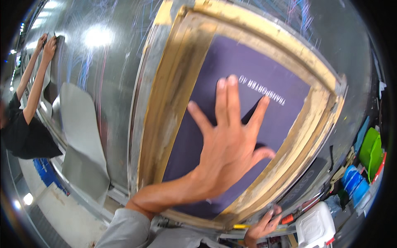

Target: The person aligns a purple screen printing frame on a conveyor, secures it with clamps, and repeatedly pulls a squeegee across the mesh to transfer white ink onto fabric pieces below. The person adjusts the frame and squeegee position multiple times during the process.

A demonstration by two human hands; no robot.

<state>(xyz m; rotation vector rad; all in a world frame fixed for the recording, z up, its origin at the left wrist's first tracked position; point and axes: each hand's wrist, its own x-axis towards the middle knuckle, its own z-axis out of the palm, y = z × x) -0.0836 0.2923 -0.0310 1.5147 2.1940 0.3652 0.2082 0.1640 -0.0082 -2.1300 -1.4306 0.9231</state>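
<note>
A screen-printing frame (163, 103), with thick yellow-brown coated edges, lies on the dark table. Within its border is a dark purple panel (244, 53) with small white lettering. My left hand (227, 140) is spread over the panel, palm down, fingers apart and nothing in it. Whether the palm presses on the surface or hovers just above it, I cannot tell. Beyond the frame's near right corner is my right hand (264, 226), its fingers half bent and slightly blurred. They look apart, and I see nothing held in them.
To the left, another person (29, 128) in a black top reaches both hands onto the table. A curved grey sheet (80, 124) overhangs the table edge. On the right are a dark lettered panel (300, 182), a white plastic container (316, 223), a blue roll (355, 182) and green plastic (370, 151).
</note>
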